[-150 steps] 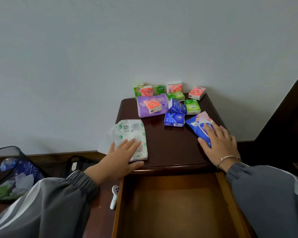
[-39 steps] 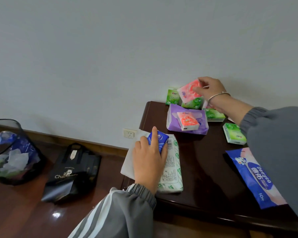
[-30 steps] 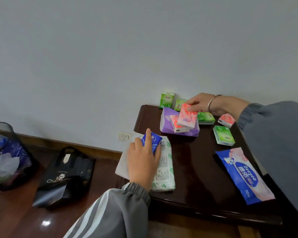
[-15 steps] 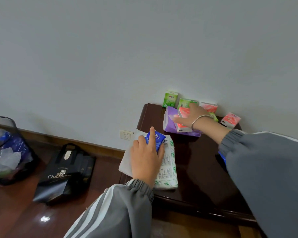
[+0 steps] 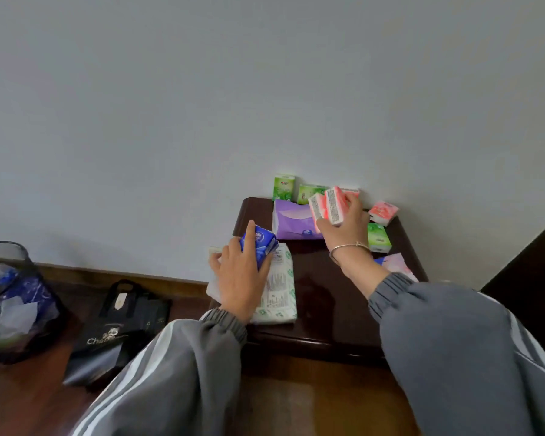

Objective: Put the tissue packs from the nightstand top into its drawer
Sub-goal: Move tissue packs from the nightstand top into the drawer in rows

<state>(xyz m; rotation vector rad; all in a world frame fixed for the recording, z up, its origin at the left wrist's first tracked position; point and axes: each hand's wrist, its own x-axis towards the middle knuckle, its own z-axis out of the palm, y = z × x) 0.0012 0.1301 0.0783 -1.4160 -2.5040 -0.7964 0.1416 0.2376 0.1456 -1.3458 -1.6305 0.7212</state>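
On the dark nightstand top (image 5: 324, 297), my left hand (image 5: 241, 275) grips a small blue tissue pack (image 5: 260, 243) and rests on a large white-and-green tissue pack (image 5: 279, 287) at the left front. My right hand (image 5: 343, 229) holds two red tissue packs (image 5: 328, 206) above the purple pack (image 5: 291, 220). Green packs (image 5: 283, 187) stand against the wall; another green pack (image 5: 378, 237) and a red pack (image 5: 383, 212) lie at the right. A blue-and-pink pack (image 5: 397, 265) peeks out beside my right sleeve. The open drawer (image 5: 315, 398) shows below, between my sleeves.
A black paper bag (image 5: 117, 328) stands on the wooden floor left of the nightstand. A dark wastebasket (image 5: 13, 303) with plastic inside sits at the far left. A grey wall rises behind. Dark furniture (image 5: 529, 269) borders the right.
My right hand picked the red pack off the purple pack and now holds two red packs lifted above it. My left hand stays on the white pack with the blue pack.
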